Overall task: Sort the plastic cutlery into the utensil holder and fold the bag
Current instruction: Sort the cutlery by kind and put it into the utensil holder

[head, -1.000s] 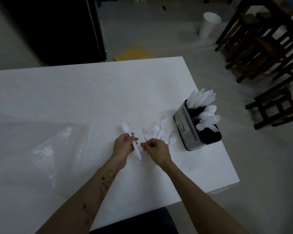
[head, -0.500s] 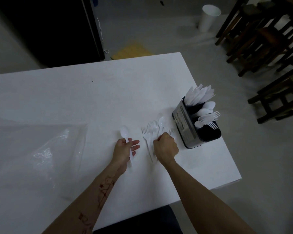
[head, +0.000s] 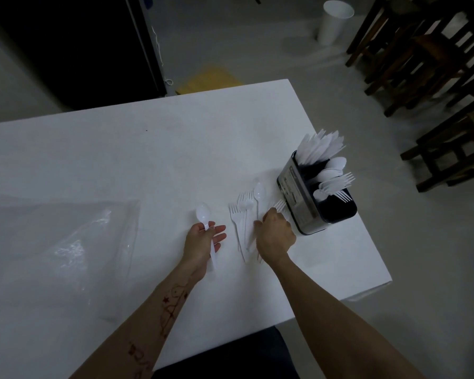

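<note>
Holding a white spoon [head: 203, 213] by the handle in left hand [head: 203, 242], fingers half-extended; right hand [head: 275, 237] clenched over loose forks [head: 241, 214] at center frame, just beside utensil holder [head: 298, 198]; bag [head: 66, 242] flat at left.

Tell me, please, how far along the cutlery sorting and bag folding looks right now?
Mostly sorted: the utensil holder already stands full of knives, spoons and forks. In hand: the left hand holds a spoon, while the right hand gathers the loose forks and spoon on the table. Left: those last pieces, and the clear bag, lying unfolded.
</note>
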Tool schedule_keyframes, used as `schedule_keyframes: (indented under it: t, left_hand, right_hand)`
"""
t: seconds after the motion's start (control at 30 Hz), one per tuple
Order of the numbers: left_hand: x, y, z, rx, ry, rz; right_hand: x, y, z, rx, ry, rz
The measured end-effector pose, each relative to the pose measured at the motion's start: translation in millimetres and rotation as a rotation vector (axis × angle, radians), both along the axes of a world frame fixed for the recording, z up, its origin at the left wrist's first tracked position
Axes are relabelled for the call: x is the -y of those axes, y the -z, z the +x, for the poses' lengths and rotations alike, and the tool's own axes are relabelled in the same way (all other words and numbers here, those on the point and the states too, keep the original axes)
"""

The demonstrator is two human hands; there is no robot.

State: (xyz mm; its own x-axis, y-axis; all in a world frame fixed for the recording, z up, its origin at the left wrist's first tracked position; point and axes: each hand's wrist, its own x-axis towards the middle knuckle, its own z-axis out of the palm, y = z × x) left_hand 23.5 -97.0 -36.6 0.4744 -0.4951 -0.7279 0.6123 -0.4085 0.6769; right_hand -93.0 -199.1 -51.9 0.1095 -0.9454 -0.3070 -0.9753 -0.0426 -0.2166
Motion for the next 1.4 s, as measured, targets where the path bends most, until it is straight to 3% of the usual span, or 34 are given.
schedule_keyframes:
  t: [0.17,0.27,0.4,0.53,0.6,0.7,0.77,0.83,0.97,1.07,1.2,1.4]
  left_hand:
    - [-2,0,1,-0.007,-0.001,0.018]
    - [0,-3,2,-0.010,0.000,0.003]
    - [7,-8,0,-0.084,0.006,-0.107]
    - [15,-10,-5,-0.106,0.050,-0.143]
    - [17,-10,-6,-0.070,0.021,-0.089]
    - [17,-3,-5,-0.072,-0.058,-0.040]
    - [14,3,-5,-0.069,-0.069,-0.021]
    - [11,5,-5,-0.072,-0.074,-0.015]
    - [5,4,-5,-0.058,-0.026,-0.062]
    - [4,-1,-3,0.055,0.079,-0.063]
    - [14,-19,0,0.142,0.074,-0.136]
    - [75,-63,-9,-0.222,-0.242,-0.467]
  right_hand:
    - [2,-1,-2,0.227,0.160,0.076]
    - [-5,-7,-5,0.430,0.191,0.003]
    - [-20,-17,-14,0.702,-0.061,0.162]
    - [-35,-14,-19,0.703,-0.299,0.280]
    - [-38,-9,-22,0.589,-0.309,0.181]
    - [-36,-5,-35,0.379,-0.050,-0.095]
    - [-33,-2,-41,0.278,0.131,-0.106]
    - [-31,4,-43,0.210,0.142,-0.054]
    - [-32,8,-35,0.298,-0.015,-0.013]
    - [-34,8,-27,0.276,-0.124,0.014]
    - [-33,3,-29,0.320,-0.133,-0.012]
    - [7,-35,-45,0.651,-0.249,-0.351]
